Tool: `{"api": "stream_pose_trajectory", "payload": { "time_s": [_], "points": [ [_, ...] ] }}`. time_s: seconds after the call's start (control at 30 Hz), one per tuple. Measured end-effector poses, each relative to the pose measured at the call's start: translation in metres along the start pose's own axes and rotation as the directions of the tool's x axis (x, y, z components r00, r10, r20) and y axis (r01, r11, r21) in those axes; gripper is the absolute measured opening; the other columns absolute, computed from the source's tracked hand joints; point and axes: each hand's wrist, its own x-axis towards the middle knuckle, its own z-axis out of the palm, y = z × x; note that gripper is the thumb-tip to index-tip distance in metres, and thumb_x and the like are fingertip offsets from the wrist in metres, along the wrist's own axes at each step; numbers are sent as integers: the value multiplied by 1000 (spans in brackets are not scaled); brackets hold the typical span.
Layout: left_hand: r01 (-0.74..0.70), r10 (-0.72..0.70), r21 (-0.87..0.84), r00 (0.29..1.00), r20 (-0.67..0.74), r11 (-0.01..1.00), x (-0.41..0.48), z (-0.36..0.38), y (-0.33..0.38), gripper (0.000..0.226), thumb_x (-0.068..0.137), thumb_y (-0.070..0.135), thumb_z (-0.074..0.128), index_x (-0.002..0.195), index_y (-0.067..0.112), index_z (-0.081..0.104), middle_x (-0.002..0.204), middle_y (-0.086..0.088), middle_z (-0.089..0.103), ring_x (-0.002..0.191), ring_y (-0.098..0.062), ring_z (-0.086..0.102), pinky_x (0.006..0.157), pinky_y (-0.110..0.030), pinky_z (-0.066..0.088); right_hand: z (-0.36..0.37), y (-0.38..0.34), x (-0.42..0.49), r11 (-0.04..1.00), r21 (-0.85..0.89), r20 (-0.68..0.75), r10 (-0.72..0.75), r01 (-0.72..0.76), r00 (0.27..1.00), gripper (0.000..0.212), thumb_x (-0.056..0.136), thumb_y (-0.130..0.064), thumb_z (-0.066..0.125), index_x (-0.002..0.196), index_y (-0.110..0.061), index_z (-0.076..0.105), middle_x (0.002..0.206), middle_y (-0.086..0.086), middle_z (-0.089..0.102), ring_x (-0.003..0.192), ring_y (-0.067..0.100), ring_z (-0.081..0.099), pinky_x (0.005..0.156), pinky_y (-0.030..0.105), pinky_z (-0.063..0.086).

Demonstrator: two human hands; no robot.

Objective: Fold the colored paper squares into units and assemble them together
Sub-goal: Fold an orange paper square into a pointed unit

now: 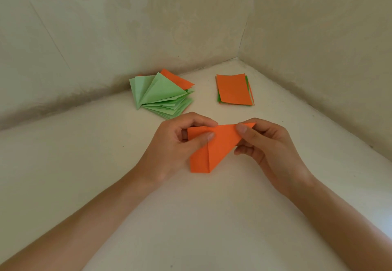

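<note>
An orange paper (214,147), partly folded with a slanted right edge and a crease down its middle, is held just above the pale surface. My left hand (171,149) pinches its upper left part between thumb and fingers. Thumb and forefinger of my right hand (265,145) pinch its pointed upper right corner. Farther back on the left lies a fanned pile of folded light green units (161,96), with an orange piece (177,79) sticking out behind it. To the right of that pile rests a stack of flat papers (233,89), orange on top and green edges below.
The work surface (191,217) is a pale floor that meets two beige walls (106,26) in a corner at the back right. My forearms come in from the bottom left and bottom right.
</note>
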Motion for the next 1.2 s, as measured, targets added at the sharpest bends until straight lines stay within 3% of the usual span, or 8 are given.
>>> {"api": "stream_pose_trajectory", "payload": {
  "time_s": [0.2,0.3,0.5,0.6,0.67,0.8,1.03,1.2],
  "points": [
    [4,-5,-5,999,-41,1000,1,-1,-1,25,81,-1,66,87,24,68,77,24,68,67,8,57,60,-4,39,0,-1,1,1000,23,-21,-3,4,1000,28,82,-25,52,75,-3,68,74,9,70,68,19,65,60,25,50],
    [30,-30,-7,999,-37,1000,3,-1,-3,22,81,2,67,85,23,68,77,20,68,68,7,58,61,-6,40,-1,1,0,988,-138,-37,-69,63,997,31,87,-25,51,78,0,68,73,8,69,68,16,64,62,25,49],
    [105,-102,-19,990,93,994,3,-4,-14,10,70,20,78,73,24,68,72,6,67,71,-7,60,68,-18,47,-3,6,-2,830,-524,41,-198,190,979,35,96,-21,50,64,-10,59,60,-9,57,61,2,49,63,16,38],
    [36,-53,190,995,87,981,4,-8,-17,16,79,12,74,76,27,69,77,9,69,73,-2,61,72,-16,46,-6,14,1,617,-750,79,-274,239,958,28,94,-29,52,69,-20,61,69,-12,60,73,5,47,68,16,35],
    [-65,25,425,995,100,903,6,-9,-17,9,82,16,70,80,25,69,77,13,67,76,2,58,71,-11,42,-7,19,5,454,-856,88,-340,245,936,24,89,-32,55,73,-16,64,76,-4,60,80,12,44,72,19,34],
    [-177,72,694,981,178,697,8,-10,-23,18,82,37,54,87,26,67,85,14,64,85,-2,50,71,-29,45,-10,24,11,357,-909,89,-338,215,937,18,87,-28,63,76,-13,64,83,-1,55,87,19,42,78,31,36],
    [-478,283,787,875,392,389,7,-3,-22,31,87,22,42,90,15,71,90,-1,62,82,-17,46,68,-32,37,-9,27,14,290,-947,60,-267,140,962,14,85,-27,64,79,-16,57,93,-4,43,92,15,32,84,33,36],
    [-515,199,797,857,476,315,-10,5,-13,37,90,30,39,106,17,70,90,1,60,73,-20,55,61,-32,44,-8,23,14,298,-950,40,-197,98,980,23,89,-30,58,109,-19,55,112,0,41,110,20,33,94,29,30]
  ]
}}
